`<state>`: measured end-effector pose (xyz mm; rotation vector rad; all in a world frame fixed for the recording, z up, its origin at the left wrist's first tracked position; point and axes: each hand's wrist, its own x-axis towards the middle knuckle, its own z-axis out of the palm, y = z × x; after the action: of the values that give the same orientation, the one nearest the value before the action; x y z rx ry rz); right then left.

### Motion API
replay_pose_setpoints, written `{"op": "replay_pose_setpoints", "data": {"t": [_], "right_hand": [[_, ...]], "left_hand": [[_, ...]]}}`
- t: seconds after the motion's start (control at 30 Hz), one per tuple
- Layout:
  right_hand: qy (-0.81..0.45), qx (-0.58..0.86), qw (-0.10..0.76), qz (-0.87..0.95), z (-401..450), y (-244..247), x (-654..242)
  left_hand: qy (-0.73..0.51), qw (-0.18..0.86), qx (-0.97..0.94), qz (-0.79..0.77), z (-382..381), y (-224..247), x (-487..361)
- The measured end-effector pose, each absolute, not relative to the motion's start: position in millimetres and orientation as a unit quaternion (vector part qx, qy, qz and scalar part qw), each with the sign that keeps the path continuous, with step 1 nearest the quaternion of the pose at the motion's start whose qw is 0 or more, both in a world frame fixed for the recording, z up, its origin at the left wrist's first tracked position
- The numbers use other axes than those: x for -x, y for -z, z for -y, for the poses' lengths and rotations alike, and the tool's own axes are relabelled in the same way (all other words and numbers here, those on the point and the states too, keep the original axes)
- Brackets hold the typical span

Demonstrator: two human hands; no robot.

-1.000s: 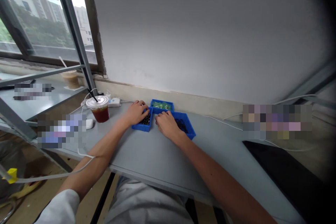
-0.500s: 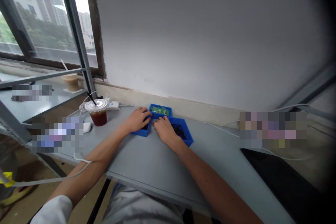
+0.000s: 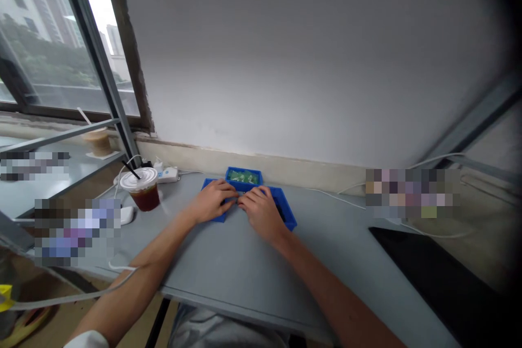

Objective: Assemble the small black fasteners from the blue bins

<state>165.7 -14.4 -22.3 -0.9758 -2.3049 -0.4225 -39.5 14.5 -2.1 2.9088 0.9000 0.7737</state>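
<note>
My left hand [image 3: 214,200] hovers over the left blue bin [image 3: 219,219], thumb and fingers drawn together in a pinch. Opposite it, my right hand [image 3: 262,211] is in front of the right blue bin [image 3: 291,216], its fingers curled in a pinch too. The fingertips of both hands nearly meet between the two bins. Whatever they hold there is too small to make out. Behind them stands a smaller blue bin [image 3: 261,178] with green packets [image 3: 243,176] in it. Dark pieces in the right bin are mostly hidden by my right hand.
A lidded cup [image 3: 145,196] of dark red drink with a black straw stands left on the grey desk [image 3: 228,272]. Behind it lies a white power strip [image 3: 168,175]. A black flat panel [image 3: 424,277] lies at the right. A white cable [image 3: 69,298] crosses near my left forearm.
My right hand has shifted from the edge of the right bin toward my left hand, and their fingertips are now closer together. The camera view has also turned slightly.
</note>
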Motion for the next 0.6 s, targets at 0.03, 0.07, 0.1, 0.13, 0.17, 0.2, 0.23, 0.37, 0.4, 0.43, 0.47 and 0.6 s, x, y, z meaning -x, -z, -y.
{"op": "replay_pose_setpoints", "data": {"t": [0.03, 0.07, 0.1, 0.13, 0.17, 0.2, 0.23, 0.37, 0.4, 0.43, 0.47, 0.6], "right_hand": [[0.154, 0.367, 0.318, 0.861, 16, 23, -167], [0.149, 0.365, 0.336, 0.856, 17, 24, -168], [0.144, 0.360, 0.350, 0.853, 17, 25, -168], [0.140, 0.354, 0.360, 0.852, 17, 27, -168], [0.137, 0.346, 0.368, 0.852, 17, 28, -168], [0.136, 0.337, 0.376, 0.852, 17, 29, -167], [0.135, 0.330, 0.383, 0.852, 17, 30, -167], [0.124, 0.323, 0.417, 0.841, 19, 31, -167], [0.121, 0.326, 0.424, 0.836, 21, 30, -167], [0.118, 0.329, 0.431, 0.832, 22, 30, -167], [0.114, 0.332, 0.439, 0.827, 23, 30, -166], [0.101, 0.335, 0.458, 0.817, 23, 30, -166]], "left_hand": [[-0.243, 0.002, -0.929, -0.279, -14, 1, 39], [-0.241, 0.005, -0.931, -0.273, -13, 0, 39], [-0.239, 0.007, -0.933, -0.268, -12, -1, 39], [-0.237, 0.009, -0.935, -0.264, -11, -2, 38], [-0.236, 0.010, -0.936, -0.260, -10, -3, 38], [-0.236, 0.012, -0.937, -0.256, -10, -3, 38], [-0.237, 0.013, -0.938, -0.253, -9, -4, 39], [-0.243, 0.016, -0.938, -0.247, -10, -6, 40], [-0.242, 0.016, -0.938, -0.247, -10, -7, 41], [-0.242, 0.016, -0.937, -0.250, -10, -7, 41], [-0.242, 0.014, -0.937, -0.253, -10, -8, 41], [-0.235, 0.006, -0.935, -0.264, -8, -9, 41]]}}
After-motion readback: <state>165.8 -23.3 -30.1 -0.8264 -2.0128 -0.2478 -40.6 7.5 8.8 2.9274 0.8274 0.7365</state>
